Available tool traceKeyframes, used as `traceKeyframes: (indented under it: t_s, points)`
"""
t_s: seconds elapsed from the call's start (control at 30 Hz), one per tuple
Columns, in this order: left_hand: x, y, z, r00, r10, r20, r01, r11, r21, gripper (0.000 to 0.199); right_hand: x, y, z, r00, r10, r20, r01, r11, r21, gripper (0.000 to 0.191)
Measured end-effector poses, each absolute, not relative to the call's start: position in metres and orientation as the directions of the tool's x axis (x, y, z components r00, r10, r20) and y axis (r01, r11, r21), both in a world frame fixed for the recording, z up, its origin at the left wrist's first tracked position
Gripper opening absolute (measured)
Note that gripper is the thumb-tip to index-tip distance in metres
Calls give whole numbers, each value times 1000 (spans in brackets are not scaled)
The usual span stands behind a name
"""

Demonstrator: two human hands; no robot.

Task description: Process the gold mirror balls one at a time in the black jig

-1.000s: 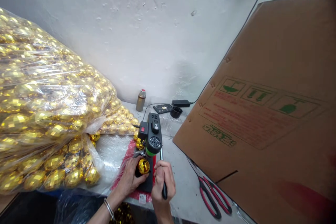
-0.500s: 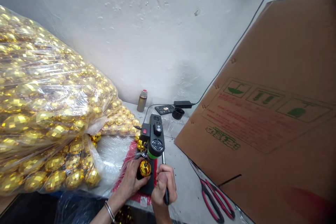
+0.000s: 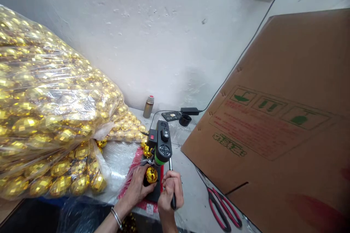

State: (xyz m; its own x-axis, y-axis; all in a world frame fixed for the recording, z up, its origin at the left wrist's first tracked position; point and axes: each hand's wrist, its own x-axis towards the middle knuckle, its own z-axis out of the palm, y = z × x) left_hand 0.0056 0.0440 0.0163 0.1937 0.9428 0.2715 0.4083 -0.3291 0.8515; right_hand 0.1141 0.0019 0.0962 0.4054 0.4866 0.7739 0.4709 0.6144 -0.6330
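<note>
A small black bench drill press [image 3: 164, 142] with a green band stands at the table's front edge. Under its head, a shiny gold mirror ball [image 3: 151, 175] sits between the thumb and fingers of my left hand [image 3: 139, 185], which wears a silver bangle. My right hand [image 3: 171, 193] is wrapped round the black-ended lever [image 3: 173, 202] at the right side of the press. More gold balls [image 3: 147, 151] lie just behind the press. The drill tip is hidden by the head.
A large clear bag of gold balls [image 3: 54, 116] fills the left. At right stand a cardboard box [image 3: 273, 116] and red-black scissors [image 3: 222, 209]. Behind the press are a flask [image 3: 148, 106], a phone [image 3: 171, 116], a black cup [image 3: 185, 119] and a power adapter [image 3: 190, 111].
The head view has tilted slightly, so the wall socket shows more. Both hands keep their places on the ball and the lever.
</note>
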Motion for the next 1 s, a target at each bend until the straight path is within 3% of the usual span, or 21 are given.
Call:
traceKeyframes:
  t_s: [0.33, 0.5, 0.57, 0.67, 0.83, 1.0]
  points:
    - [8, 46, 14, 182, 930, 320, 407, -368, 836, 52, 114, 0, 92, 373, 485, 791, 476, 632, -611, 36]
    - [5, 47, 9, 174, 925, 339, 378, -380, 844, 58, 114, -4, 141, 423, 573, 702, 441, 546, -712, 30]
    - [2, 44, 2, 156, 922, 353, 379, -386, 841, 61, 117, -4, 166, 428, 671, 605, 409, 454, -792, 37]
    - [-10, 29, -15, 139, 917, 373, 409, -396, 822, 61, 120, -5, 185, 416, 716, 561, 404, 407, -819, 42]
    - [-41, 0, -24, 232, 909, 346, 410, -414, 812, 92, 116, -10, 169, 434, 709, 556, 381, 415, -826, 40]
    - [-40, 49, 24, 55, 966, 251, 445, -249, 860, 50, 113, -12, 156, 417, 683, 600, 392, 460, -797, 34]
